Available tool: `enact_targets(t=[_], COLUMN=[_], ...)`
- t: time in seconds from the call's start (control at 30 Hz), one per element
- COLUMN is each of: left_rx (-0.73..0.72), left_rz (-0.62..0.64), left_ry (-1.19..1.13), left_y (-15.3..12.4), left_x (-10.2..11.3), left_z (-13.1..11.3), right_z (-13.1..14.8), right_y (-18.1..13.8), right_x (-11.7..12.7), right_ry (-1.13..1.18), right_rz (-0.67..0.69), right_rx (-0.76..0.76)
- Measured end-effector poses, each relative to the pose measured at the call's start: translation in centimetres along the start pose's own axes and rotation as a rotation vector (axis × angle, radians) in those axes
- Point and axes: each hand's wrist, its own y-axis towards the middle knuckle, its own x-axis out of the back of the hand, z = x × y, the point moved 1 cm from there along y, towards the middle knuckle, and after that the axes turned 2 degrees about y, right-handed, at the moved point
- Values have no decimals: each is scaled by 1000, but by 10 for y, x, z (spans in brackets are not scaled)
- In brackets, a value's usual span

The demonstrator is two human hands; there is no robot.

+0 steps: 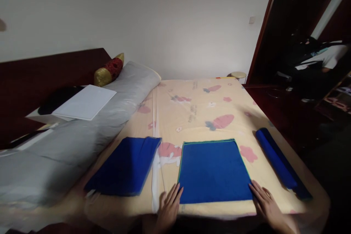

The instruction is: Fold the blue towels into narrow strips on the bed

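Observation:
A blue cloth (212,172) with green edging lies flat, folded into a near square, at the front of the bed. My left hand (169,206) rests at its near left corner, fingers stretched out and touching the edge. At the near right corner lies my right hand (264,201), its fingers also extended on the cloth's border. Left of it sits another folded blue cloth (124,166), with a small white tag or string at its near corner. On the right, a third blue cloth (276,159) is rolled or folded into a long narrow strip.
A patterned sheet (208,106) covers the bed. Along the left lie a grey bolster or rolled quilt (109,124), a white flat box or board (86,102) and a red-and-gold cushion (111,69). Beyond the bed stand a stool (238,75) and a person (326,58) at far right.

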Motion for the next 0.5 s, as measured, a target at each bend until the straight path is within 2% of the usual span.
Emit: enact_targets(t=[0.07, 0.17, 0.27, 0.37, 0.43, 0.5], left_rx=[56, 81, -6, -60, -57, 8], left_rz=[-36, -60, -30, 5, 35, 57], left_ry=[18, 17, -35, -118, -191, -284], left_y=[-15, -28, -27, -18, -11, -2], left_x=[-3, -7, -9, -9, -6, 0], left_z=[17, 25, 16, 3, -3, -5], right_z=[-14, -13, 0, 9, 9, 5], right_y=[-10, -16, -12, -6, -2, 1], right_x=[6, 8, 3, -3, -4, -2], right_ry=[-29, -18, 51, 120, 138, 156], right_rz=[20, 59, 79, 127, 146, 150], right_rx=[8, 49, 89, 67, 18, -42])
